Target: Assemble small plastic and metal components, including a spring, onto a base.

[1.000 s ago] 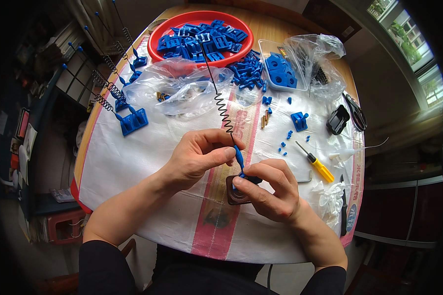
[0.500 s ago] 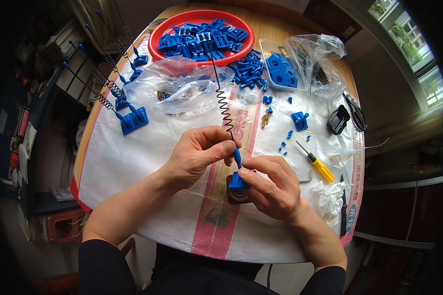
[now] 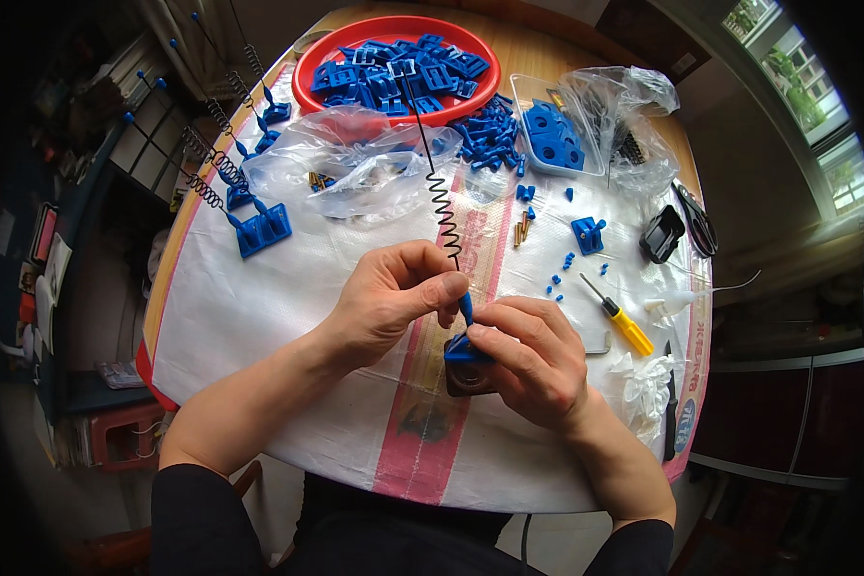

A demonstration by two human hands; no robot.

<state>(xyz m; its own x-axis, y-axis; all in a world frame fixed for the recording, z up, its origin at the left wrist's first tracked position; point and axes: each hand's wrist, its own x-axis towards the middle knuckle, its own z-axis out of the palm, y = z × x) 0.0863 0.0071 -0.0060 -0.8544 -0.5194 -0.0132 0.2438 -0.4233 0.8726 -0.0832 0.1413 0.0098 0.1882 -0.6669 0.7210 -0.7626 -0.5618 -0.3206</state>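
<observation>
My left hand [image 3: 386,296] pinches a slim blue plastic stem [image 3: 466,305] close to its top. Rising from that stem, a black wire with a coil spring [image 3: 443,209] leans away toward the red basin. My right hand [image 3: 540,363] grips a blue plastic base [image 3: 461,350] at the stem's lower end, thumb and index finger near the joint. Beneath the base is a dark brownish block [image 3: 470,381], partly covered by the right fingers. Whether the stem is fully seated in the base cannot be made out.
Finished-looking spring pieces on blue bases [image 3: 263,228] line the left edge. A red basin [image 3: 302,91] of blue parts stands at the back, beside a clear plastic box [image 3: 597,158]. On the right lie a yellow screwdriver [image 3: 628,326], black scissors [image 3: 698,223] and a black-handled tool [image 3: 670,418].
The blue base has tipped slightly, so its front face looks darker and narrower. Both hands keep their hold in nearly the same place.
</observation>
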